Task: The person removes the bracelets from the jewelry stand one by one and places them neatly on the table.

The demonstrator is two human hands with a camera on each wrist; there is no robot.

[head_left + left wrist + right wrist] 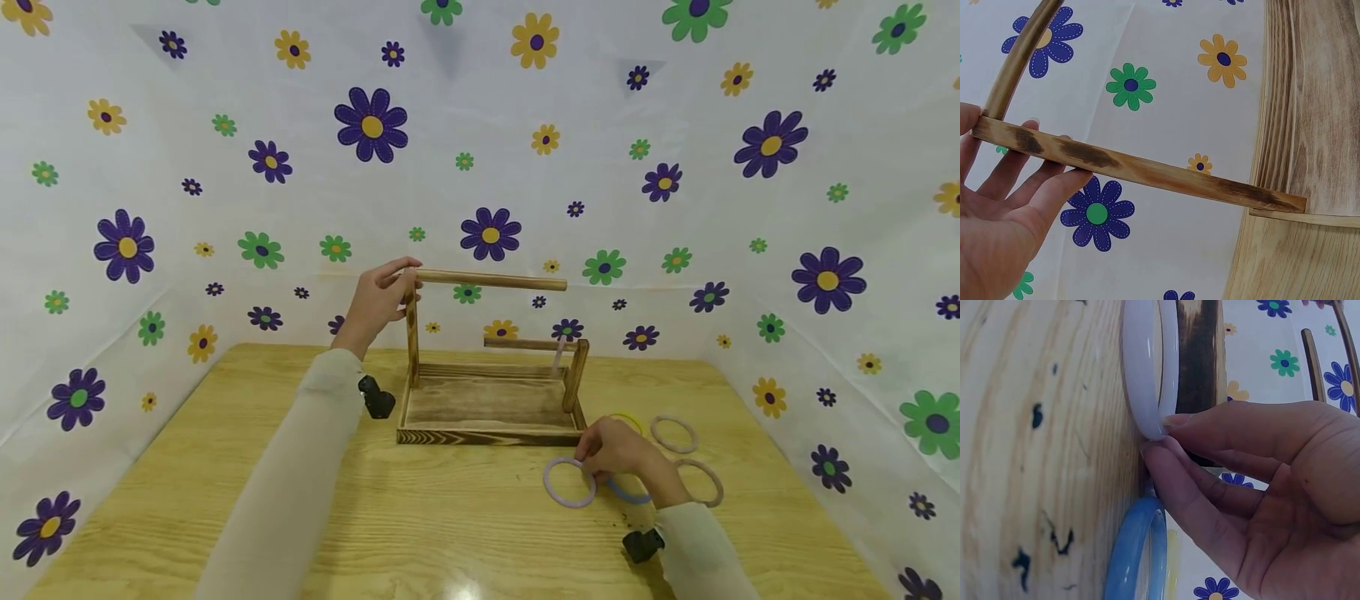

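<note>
A brown wooden bangle stand [491, 437] has a tray base, a tall left post [1147, 170] with a long upper bar [495, 280], and a shorter right post with a lower bar [517, 343]. My left hand [377, 300] grips the top of the tall post, thumb at the corner and fingers behind it. With thumb and fingertips my right hand [618, 450] pinches the edge of a lavender bangle [570, 504], close to the table in front of the stand's right corner. A pale pink bangle [558, 357] hangs on the lower bar. Beside the right fingers lies a blue bangle [1125, 556], partly hidden.
Behind the right hand are a yellow bangle [633, 419] and a pale pinkish bangle [673, 451]. A brownish bangle [718, 492] lies by the right wrist. The wooden table [420, 517] is bounded by a flower-print cloth [465, 100] at the back and sides.
</note>
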